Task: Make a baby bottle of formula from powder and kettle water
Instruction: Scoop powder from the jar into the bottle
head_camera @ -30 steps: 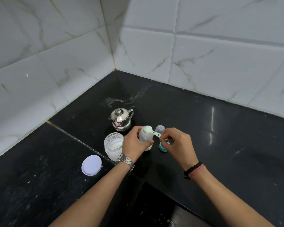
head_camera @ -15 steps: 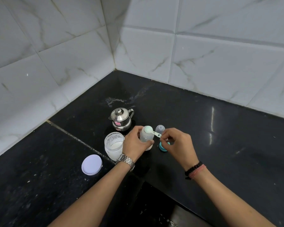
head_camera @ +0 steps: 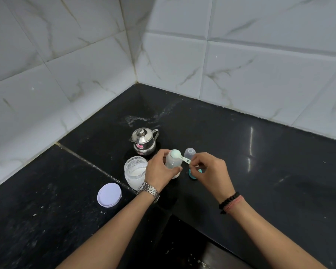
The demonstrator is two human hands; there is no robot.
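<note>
The thumb and fingertips of the right hand pinch the handle of a small pale green plastic measuring scoop; its bowl sits over the mouth of a translucent white plastic baby bottle; the left hand wraps closed around that bottle's body, thumb across its front, and the bottle stands upright on the black polished stone counter. Just left of the left hand stands an open clear jar of white powder; its round pale lilac lid lies flat on the counter nearer the camera. Behind the bottle sits a small stainless steel kettle with its lid on; beside the bottle's right stands a clear domed cap; a teal ring shows partly under the right hand. A metal watch circles the left wrist; dark and pink bands circle the right.
</note>
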